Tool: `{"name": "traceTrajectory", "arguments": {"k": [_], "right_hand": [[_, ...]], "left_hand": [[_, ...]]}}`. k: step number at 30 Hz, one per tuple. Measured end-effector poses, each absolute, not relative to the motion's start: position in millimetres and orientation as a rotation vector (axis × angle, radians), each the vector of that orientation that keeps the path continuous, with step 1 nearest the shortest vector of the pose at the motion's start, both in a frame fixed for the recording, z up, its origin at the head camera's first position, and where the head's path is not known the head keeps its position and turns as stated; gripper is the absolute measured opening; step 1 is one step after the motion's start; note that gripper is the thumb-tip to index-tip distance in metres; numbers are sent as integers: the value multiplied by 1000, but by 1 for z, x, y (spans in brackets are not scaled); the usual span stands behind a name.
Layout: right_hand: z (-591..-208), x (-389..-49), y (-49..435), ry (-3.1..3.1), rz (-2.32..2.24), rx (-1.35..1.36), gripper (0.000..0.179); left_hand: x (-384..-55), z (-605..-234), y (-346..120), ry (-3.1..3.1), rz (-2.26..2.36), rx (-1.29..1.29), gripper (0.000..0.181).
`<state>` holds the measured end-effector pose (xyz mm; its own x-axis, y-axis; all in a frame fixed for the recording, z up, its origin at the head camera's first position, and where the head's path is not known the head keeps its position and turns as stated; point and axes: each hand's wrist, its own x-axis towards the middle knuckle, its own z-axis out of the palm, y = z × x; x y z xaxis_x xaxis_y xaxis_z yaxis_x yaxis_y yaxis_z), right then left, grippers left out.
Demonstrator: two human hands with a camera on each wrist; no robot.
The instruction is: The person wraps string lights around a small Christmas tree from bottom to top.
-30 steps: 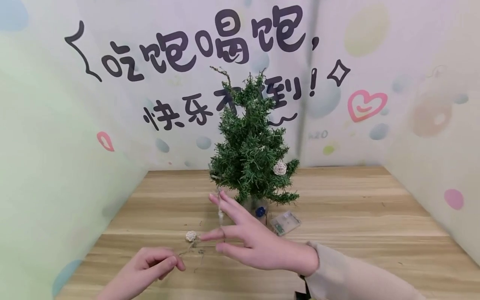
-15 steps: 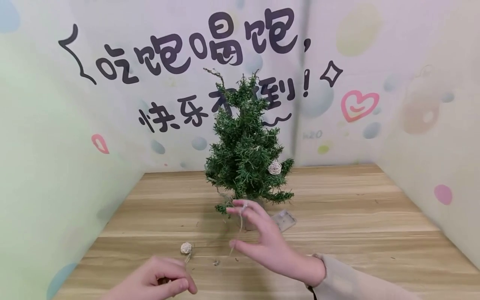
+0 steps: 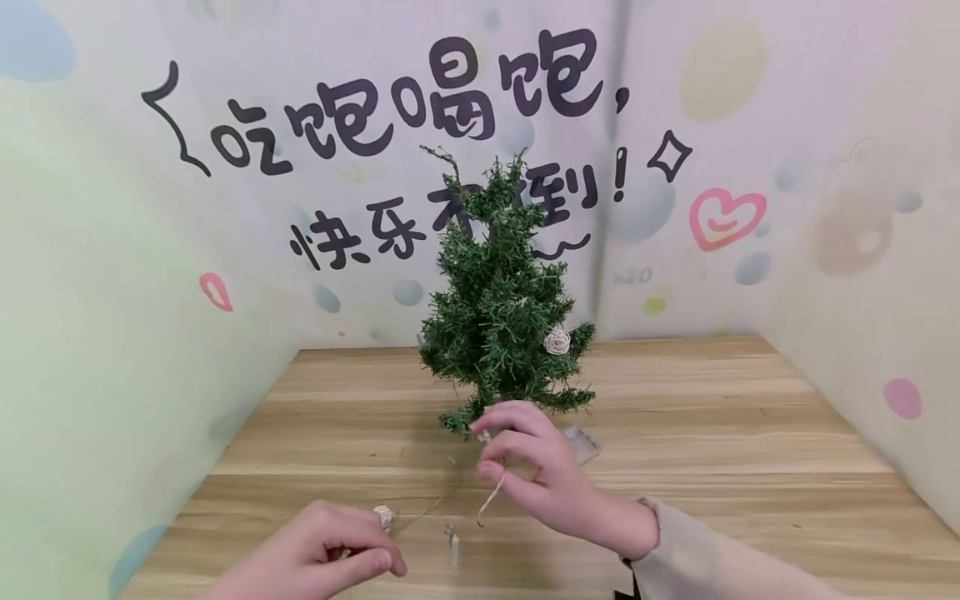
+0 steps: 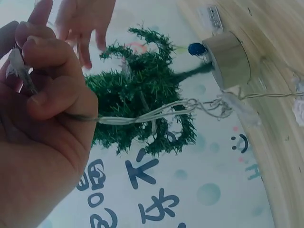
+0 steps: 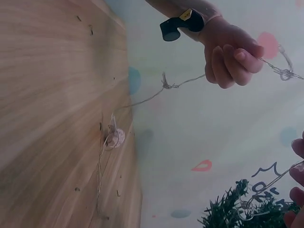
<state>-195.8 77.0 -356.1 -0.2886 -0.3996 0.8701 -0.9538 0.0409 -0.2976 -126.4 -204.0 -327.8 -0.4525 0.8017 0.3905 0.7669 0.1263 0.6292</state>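
My left hand [image 3: 330, 546] has its fingers curled round the thin wire of a string of fairy lights [image 4: 161, 113]. Part of that wire runs out from the fist, with a twisted knot [image 5: 167, 84] and clear bulb covers along it. My right hand [image 3: 551, 467] pinches another stretch of the wire between thumb and fingers, and a loose piece hangs below it. Just behind the right hand stands a small green artificial Christmas tree [image 3: 502, 300], with a white wicker ball [image 3: 557, 341] on its right side. The right hand hides the tree's base in the head view.
A clear battery box [image 3: 582, 445] lies right of the tree's base. In the left wrist view, a blue ball [image 4: 196, 49] is beside the grey pot [image 4: 232, 61]. Another white wicker ball [image 3: 384, 517] lies on the wooden table [image 3: 712, 467]. Printed walls enclose the back and sides.
My right hand has drawn back from the tree's lower left, moved right, and closed its fingers on the wire. My left hand has shifted slightly right and stays curled.
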Motion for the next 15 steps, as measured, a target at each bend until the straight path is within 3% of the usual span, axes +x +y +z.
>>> {"name": "traceTrajectory", "arguments": {"k": [7, 11, 15], "right_hand": [[-350, -205, 108, -1853, 1237, 1354, 20], [-340, -212, 121, -1885, 1155, 1306, 18], [-326, -219, 133, -1900, 1037, 1244, 15]], "left_hand": [[-134, -324, -210, 2511, 1245, 1377, 21], [-140, -323, -211, 2589, 1208, 1165, 11], [-149, -322, -216, 2610, 1211, 1041, 14]]}}
